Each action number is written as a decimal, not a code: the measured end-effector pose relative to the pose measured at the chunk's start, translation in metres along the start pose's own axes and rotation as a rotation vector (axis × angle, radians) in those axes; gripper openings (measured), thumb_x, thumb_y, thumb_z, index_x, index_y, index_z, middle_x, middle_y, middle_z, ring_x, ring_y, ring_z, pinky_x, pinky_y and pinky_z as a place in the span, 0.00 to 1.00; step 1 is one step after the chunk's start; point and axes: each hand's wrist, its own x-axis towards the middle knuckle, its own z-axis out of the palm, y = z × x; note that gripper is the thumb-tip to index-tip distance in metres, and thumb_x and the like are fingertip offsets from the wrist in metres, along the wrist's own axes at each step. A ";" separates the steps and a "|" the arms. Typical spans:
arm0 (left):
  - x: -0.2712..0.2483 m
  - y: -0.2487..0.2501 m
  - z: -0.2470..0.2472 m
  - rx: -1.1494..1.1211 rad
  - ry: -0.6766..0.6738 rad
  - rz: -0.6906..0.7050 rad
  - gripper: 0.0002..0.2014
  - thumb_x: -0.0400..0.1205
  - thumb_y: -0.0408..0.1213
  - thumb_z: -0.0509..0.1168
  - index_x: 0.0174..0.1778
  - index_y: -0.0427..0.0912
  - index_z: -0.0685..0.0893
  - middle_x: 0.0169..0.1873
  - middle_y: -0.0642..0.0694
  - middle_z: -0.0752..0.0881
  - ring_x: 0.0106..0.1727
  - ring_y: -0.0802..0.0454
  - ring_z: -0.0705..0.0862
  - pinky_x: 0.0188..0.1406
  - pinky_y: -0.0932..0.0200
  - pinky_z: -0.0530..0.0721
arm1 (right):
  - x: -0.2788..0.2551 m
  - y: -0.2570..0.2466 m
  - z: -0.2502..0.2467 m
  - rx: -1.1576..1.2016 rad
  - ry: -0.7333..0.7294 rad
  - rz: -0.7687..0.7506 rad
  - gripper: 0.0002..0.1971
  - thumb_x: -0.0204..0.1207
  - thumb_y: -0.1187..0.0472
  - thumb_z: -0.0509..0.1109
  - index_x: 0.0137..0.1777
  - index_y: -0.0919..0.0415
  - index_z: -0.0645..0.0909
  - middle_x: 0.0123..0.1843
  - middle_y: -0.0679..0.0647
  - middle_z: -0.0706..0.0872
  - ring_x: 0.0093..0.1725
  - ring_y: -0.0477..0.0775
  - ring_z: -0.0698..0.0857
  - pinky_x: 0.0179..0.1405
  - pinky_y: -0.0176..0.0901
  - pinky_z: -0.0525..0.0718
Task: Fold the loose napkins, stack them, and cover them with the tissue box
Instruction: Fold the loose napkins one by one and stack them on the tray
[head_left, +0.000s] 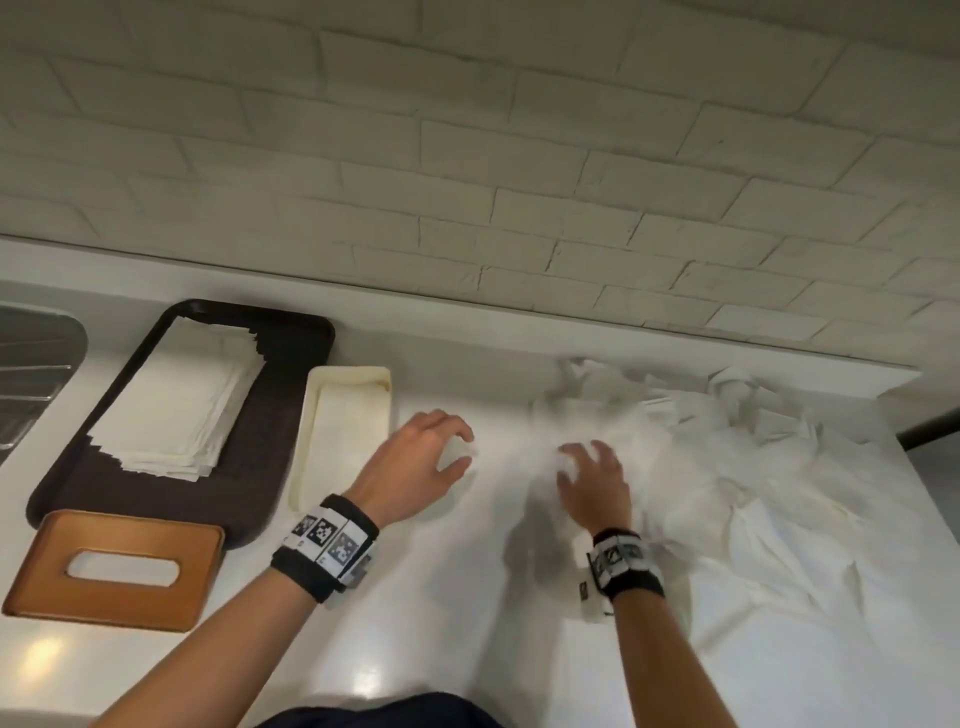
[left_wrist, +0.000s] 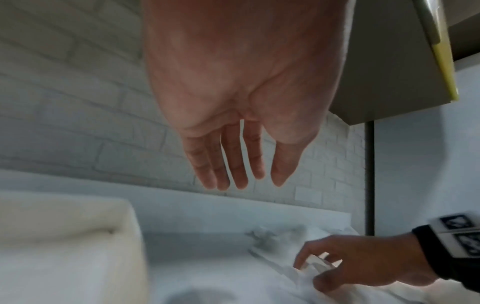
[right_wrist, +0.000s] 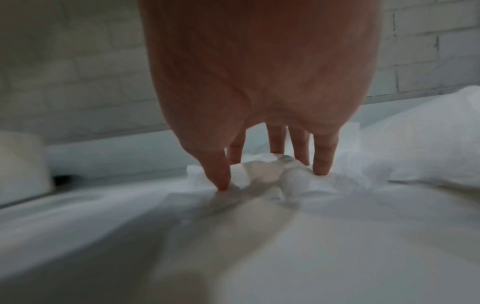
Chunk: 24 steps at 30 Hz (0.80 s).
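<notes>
A heap of loose white napkins (head_left: 753, 467) is spread over the right half of the white counter (head_left: 415, 597). My right hand (head_left: 582, 462) sits on the heap's left edge, its curled fingers and thumb (right_wrist: 221, 176) bunching one napkin (right_wrist: 262, 170) between them. My left hand (head_left: 457, 449) hovers just left of the heap, fingers (left_wrist: 233, 164) relaxed and holding nothing. A stack of folded napkins (head_left: 182, 400) lies on a dark tray (head_left: 249, 493) at the left. The brown tissue box cover (head_left: 119, 569) with its oval slot rests at the tray's near end.
A cream rectangular base (head_left: 304, 441) lies between the tray and my left hand. A metal sink (head_left: 31, 374) is at the far left. A white brick wall (head_left: 467, 156) backs the counter, which ends at the right past the heap.
</notes>
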 end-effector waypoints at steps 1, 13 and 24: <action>0.002 0.006 0.015 -0.016 -0.040 -0.025 0.13 0.88 0.48 0.72 0.67 0.53 0.86 0.63 0.54 0.87 0.66 0.51 0.84 0.64 0.54 0.81 | -0.015 0.001 0.007 -0.001 -0.003 -0.061 0.22 0.83 0.50 0.75 0.77 0.40 0.83 0.88 0.58 0.72 0.87 0.65 0.72 0.76 0.66 0.84; 0.034 0.033 0.149 0.012 -0.247 -0.480 0.41 0.79 0.55 0.80 0.85 0.50 0.68 0.78 0.48 0.79 0.78 0.41 0.74 0.73 0.41 0.71 | -0.101 0.045 -0.010 0.094 0.133 0.099 0.36 0.77 0.33 0.78 0.78 0.52 0.75 0.74 0.55 0.80 0.70 0.64 0.84 0.66 0.62 0.85; 0.025 0.043 0.096 -0.619 -0.043 -0.466 0.16 0.81 0.50 0.82 0.39 0.44 0.86 0.34 0.51 0.87 0.37 0.50 0.82 0.46 0.55 0.77 | -0.084 0.066 -0.024 0.581 -0.035 0.147 0.10 0.84 0.52 0.78 0.48 0.48 0.79 0.50 0.43 0.87 0.56 0.51 0.88 0.61 0.52 0.86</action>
